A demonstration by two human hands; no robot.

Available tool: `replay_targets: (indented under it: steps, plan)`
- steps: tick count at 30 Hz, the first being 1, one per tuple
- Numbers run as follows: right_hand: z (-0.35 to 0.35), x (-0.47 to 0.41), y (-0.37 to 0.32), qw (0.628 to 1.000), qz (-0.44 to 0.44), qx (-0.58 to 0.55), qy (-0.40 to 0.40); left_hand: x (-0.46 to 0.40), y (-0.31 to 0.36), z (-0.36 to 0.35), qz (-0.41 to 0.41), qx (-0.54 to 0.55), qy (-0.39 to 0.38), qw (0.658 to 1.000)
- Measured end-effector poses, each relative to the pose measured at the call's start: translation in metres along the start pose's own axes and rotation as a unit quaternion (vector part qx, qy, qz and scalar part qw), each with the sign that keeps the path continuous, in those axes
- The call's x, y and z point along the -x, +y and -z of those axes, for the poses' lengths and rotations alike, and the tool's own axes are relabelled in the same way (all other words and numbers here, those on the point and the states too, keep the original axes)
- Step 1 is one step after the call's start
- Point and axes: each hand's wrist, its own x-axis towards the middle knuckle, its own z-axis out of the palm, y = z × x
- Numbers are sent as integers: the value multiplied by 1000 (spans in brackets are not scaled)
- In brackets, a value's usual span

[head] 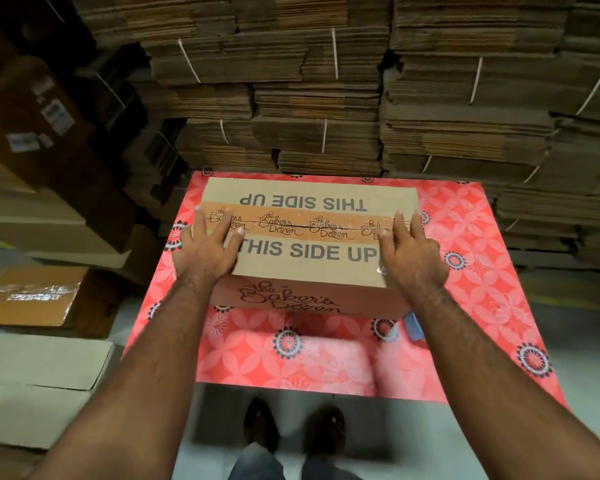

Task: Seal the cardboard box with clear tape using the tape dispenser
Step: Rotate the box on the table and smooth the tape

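Box: the cardboard box (309, 237) sits on the red flowered worktop (465, 289), flaps closed, "THIS SIDE UP" on top.
Seam: an orange printed tape strip (302, 225) runs along the box's middle.
Left hand (205, 251): at the box's left end, fingers (201, 220) straight, pressing flat, holding nothing.
Right hand (413, 258): at the box's right end, fingers spread flat on the strip.
Blue object (414, 325): just beside the box's near right corner; what it is I cannot tell.
Behind the box: bundled flat cardboard stacks (326, 98).
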Motion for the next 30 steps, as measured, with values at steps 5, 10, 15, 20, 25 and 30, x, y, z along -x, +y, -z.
replay_targets:
  steps: [5,10,15,20,25,30]
  plan:
    - [10,0,21,999,-1,35,-42,-1,-1,2,-80,36,-54,995]
    - [26,0,18,996,-5,6,-92,2,-3,9,-95,56,-59,992]
    - [28,16,5,1000,-1,2,-11,18,13,17,-133,12,37,990]
    - [23,65,-18,995,68,-10,76,57,59,16,-276,67,62,957]
    - [18,106,-12,979,88,-108,151,112,101,0,-389,143,10,910]
    - [17,104,62,982,-8,-140,129,138,157,-24,-447,154,-81,877]
